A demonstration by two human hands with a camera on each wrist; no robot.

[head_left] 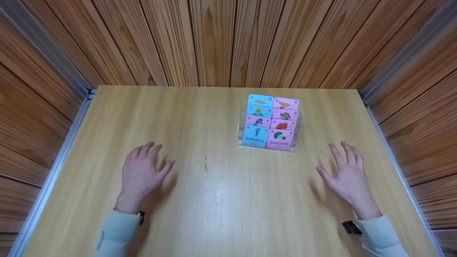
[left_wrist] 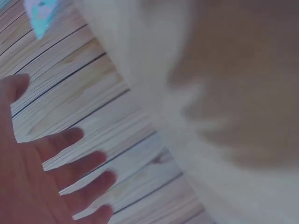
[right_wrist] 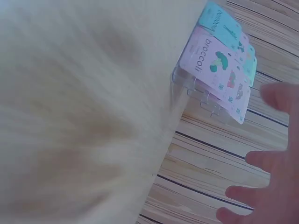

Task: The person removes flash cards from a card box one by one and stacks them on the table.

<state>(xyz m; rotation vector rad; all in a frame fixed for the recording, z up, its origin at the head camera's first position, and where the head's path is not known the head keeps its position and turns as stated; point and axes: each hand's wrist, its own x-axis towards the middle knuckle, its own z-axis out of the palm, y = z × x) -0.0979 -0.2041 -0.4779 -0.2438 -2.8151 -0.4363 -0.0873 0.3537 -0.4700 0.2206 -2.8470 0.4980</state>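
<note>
A clear tiered card holder (head_left: 295, 142) stands right of the table's middle, toward the back. Its left column carries blue and pink cards, with the bamboo card (head_left: 255, 136) in front. Pink cards fill the right column, and the broccoli card (head_left: 280, 139) is foremost there. My left hand (head_left: 141, 171) hovers over the table left of the holder, fingers spread, holding nothing. On the other side, my right hand (head_left: 348, 180) is also held above the table with fingers apart and nothing in it. The right wrist view shows the holder's stepped side (right_wrist: 205, 100) beyond the fingers.
The wooden table (head_left: 214, 200) has a small dark mark (head_left: 206, 164) between the hands. Wood-plank walls (head_left: 214, 43) rise behind it and on both sides. Metal rails (head_left: 53, 171) run along the table's left and right edges.
</note>
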